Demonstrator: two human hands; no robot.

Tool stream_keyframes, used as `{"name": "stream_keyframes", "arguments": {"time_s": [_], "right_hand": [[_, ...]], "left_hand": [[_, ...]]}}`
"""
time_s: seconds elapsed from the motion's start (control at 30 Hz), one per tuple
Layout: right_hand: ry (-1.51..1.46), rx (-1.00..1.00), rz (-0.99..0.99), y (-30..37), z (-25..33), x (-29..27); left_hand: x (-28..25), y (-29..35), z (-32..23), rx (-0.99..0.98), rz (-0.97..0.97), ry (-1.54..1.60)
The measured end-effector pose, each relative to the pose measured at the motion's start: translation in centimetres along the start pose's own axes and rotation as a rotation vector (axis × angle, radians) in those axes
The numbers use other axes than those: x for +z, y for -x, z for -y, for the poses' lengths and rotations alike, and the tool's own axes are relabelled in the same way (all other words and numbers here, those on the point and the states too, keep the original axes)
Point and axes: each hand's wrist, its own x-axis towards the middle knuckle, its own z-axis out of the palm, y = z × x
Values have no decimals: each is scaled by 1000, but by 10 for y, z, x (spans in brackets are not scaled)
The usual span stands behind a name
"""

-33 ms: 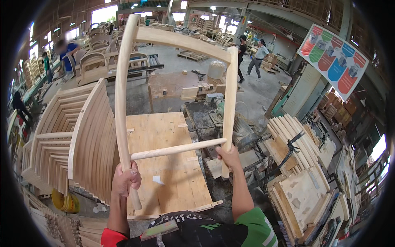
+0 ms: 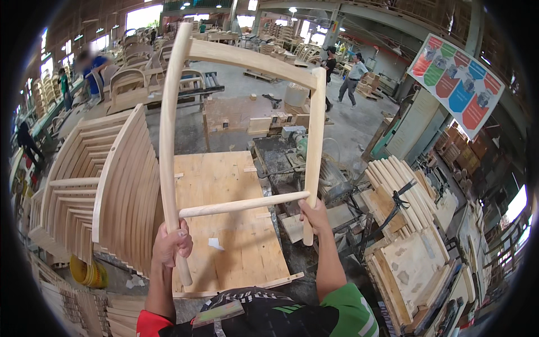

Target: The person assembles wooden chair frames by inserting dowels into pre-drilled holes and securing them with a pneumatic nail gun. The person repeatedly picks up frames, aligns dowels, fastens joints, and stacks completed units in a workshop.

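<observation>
A pale wooden chair frame is raised in front of me, with two long legs, a wide rail across the top and a round rung lower down. My left hand is closed round the left leg, just below the rung. On the right leg, near the rung's end, my right hand has its fingers wrapped. Both leg ends stick out below my hands. Underneath the frame lies a plywood board with a small white scrap on it.
Stacked chair frames stand close on the left, above a yellow bucket. A dark machine is beyond my right hand. Bundled round wooden rods lie on the right. Two people are on the floor farther back.
The chair frame has shifted very slightly to the right and down at its top, my right hand moving with it. Both hands keep their hold.
</observation>
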Motion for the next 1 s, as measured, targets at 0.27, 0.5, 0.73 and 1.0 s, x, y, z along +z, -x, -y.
{"name": "stream_keyframes", "arguments": {"time_s": [0.27, 0.5, 0.73, 1.0], "right_hand": [[182, 215, -147, 76, -67, 29], [260, 433, -39, 79, -121, 46], [244, 464, 24, 54, -147, 64], [393, 461, 43, 44, -159, 88]], "left_hand": [[-71, 4, 66, -131, -506, -749], [-135, 29, 117, -343, -639, -1197], [-150, 32, 133, -422, -722, -1288], [-162, 23, 128, -445, -706, -1568]]}}
